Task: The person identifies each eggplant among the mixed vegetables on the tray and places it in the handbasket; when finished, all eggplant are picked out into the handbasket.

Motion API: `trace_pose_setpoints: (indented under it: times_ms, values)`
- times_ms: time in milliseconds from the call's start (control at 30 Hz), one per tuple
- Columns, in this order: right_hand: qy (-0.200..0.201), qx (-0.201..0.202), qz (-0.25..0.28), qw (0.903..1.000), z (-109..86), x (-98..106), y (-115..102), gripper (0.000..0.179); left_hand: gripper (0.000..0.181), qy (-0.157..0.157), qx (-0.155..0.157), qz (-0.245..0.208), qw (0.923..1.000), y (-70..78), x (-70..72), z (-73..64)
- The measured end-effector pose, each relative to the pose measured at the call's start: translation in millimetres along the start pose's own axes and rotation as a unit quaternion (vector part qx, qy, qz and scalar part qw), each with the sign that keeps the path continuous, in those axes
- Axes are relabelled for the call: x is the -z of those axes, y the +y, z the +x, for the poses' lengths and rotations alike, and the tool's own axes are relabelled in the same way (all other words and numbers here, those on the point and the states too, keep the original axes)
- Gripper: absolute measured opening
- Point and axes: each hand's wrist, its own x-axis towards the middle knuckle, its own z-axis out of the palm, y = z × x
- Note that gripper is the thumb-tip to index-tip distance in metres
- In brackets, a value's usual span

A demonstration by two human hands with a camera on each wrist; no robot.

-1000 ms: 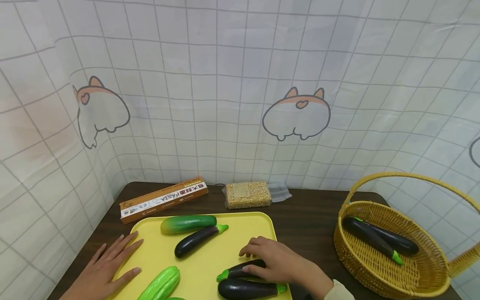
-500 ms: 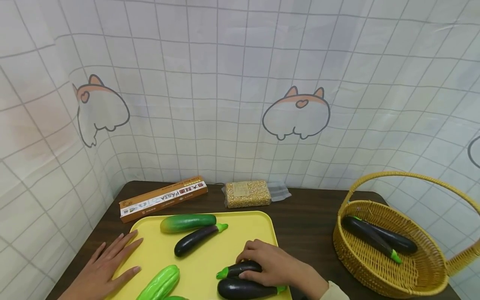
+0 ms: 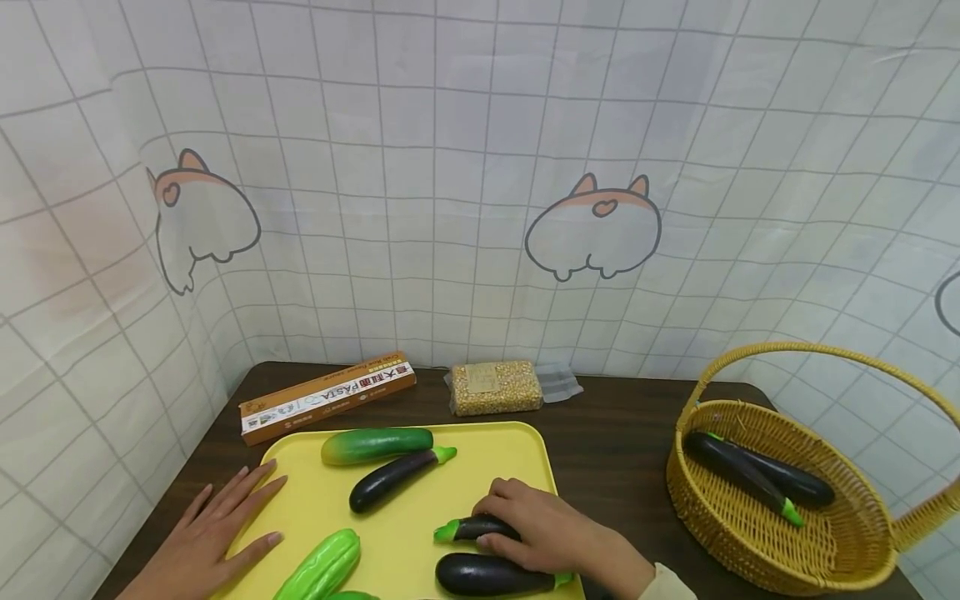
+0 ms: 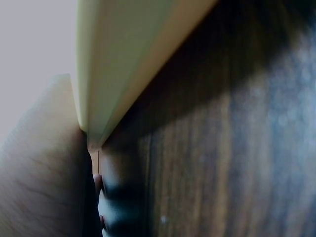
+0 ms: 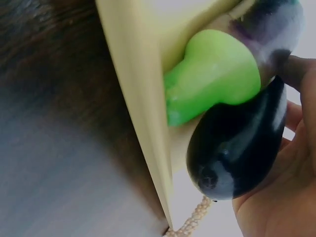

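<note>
On the right side of the yellow tray [image 3: 487, 458], my right hand [image 3: 551, 533] grips a dark purple eggplant [image 3: 480, 527], fingers over its far side and thumb on the near side. Its rounded end [image 5: 232, 153] shows in the right wrist view, while the palm hides part of it in the head view. Just nearer lies a second eggplant [image 3: 487, 575], whose green cap [image 5: 222, 69] is by the tray wall. My left hand [image 3: 210, 537] rests flat with fingers spread over the tray's left edge. A wrist and the tray's side [image 4: 123, 59] fill much of the left wrist view.
A green vegetable with a yellowish end [image 3: 375, 446] and another eggplant [image 3: 393, 482] lie at the tray's back; light green ridged vegetables [image 3: 322, 567] lie in front. Behind are a pasta box [image 3: 330, 398] and a kernel pack [image 3: 497, 388]. A wicker basket [image 3: 693, 500] holds two eggplants.
My right hand has lowered and its fingers have closed round the farther eggplant. That eggplant has shifted slightly away from the nearer one, showing a gap. The left hand stays put.
</note>
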Motion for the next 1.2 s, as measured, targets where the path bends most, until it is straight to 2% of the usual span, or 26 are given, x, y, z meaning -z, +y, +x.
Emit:
trace_pose_setpoints:
  times_ms: [267, 500, 767, 1200]
  values:
    - [-0.006, -0.045, 0.020, 0.9988, -2.6, 14.2, -4.0, 0.033, 0.069, 0.007, -0.009, 0.005, 0.9999, 1.2, 1.9, 2.0]
    - [0.007, -0.075, 0.033, 0.9966, -14.4, 29.2, -4.1, 0.028, 0.070, 0.011, -0.016, 0.000, 0.9998, 0.4, 2.3, 4.8]
    - [0.026, -0.093, -0.011, 0.9953, -28.2, 52.7, 1.8, 0.031, 0.071, -0.019, 0.024, -0.012, 0.9995, -2.6, 0.8, -0.3]
    - [0.077, -0.136, -0.090, 0.9835, -60.6, 96.1, 14.8, 0.030, 0.071, -0.022, 0.019, -0.013, 0.9995, -4.1, -0.2, 0.2]
